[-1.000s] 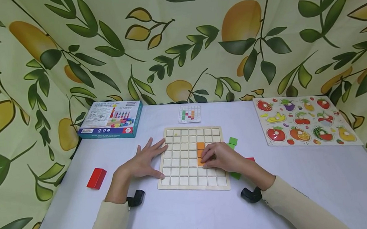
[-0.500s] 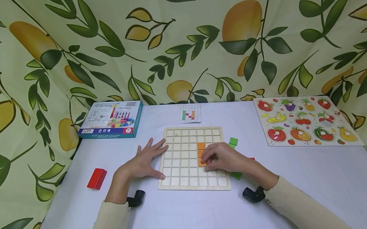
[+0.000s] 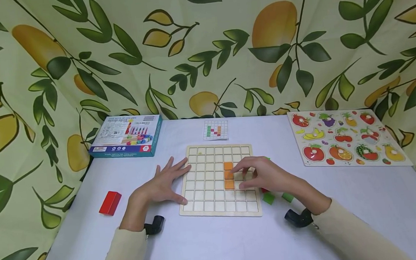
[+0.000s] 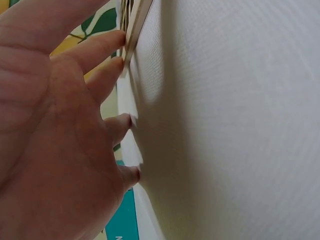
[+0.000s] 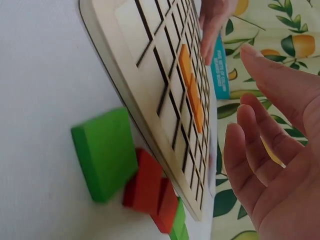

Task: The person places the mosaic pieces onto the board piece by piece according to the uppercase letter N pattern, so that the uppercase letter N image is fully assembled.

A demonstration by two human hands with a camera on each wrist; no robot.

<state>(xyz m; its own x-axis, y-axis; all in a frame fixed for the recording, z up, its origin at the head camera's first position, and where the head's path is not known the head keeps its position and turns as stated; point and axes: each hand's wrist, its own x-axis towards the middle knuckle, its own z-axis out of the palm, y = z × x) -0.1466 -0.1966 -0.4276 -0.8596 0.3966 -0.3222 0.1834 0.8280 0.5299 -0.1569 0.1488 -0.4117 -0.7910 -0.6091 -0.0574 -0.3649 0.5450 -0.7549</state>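
Note:
A pale wooden grid board (image 3: 198, 185) lies mid-table, and three orange square tiles (image 3: 228, 166) sit in one column of its cells. My left hand (image 3: 162, 184) is spread at the board's left side, its thumb on the lower left corner and fingertips at the upper left edge. Over the board's right half is my right hand (image 3: 269, 176), thumb and index apart, holding nothing; the index tip is close to the orange tiles. Beside the board's right edge lie green tiles (image 5: 105, 155) and red tiles (image 5: 145, 180), partly hidden by the right hand in the head view.
A printed pattern card (image 3: 215, 130) with coloured squares lies behind the board. To the left are a red block (image 3: 110, 203) and a boxed toy set (image 3: 125, 135). A fruit puzzle board (image 3: 350, 138) lies at the back right, before a leaf-patterned curtain (image 3: 203, 66).
My right hand has drawn back to the right from the lowest orange tile, and its thumb and fingers have parted. The left hand has stayed in place.

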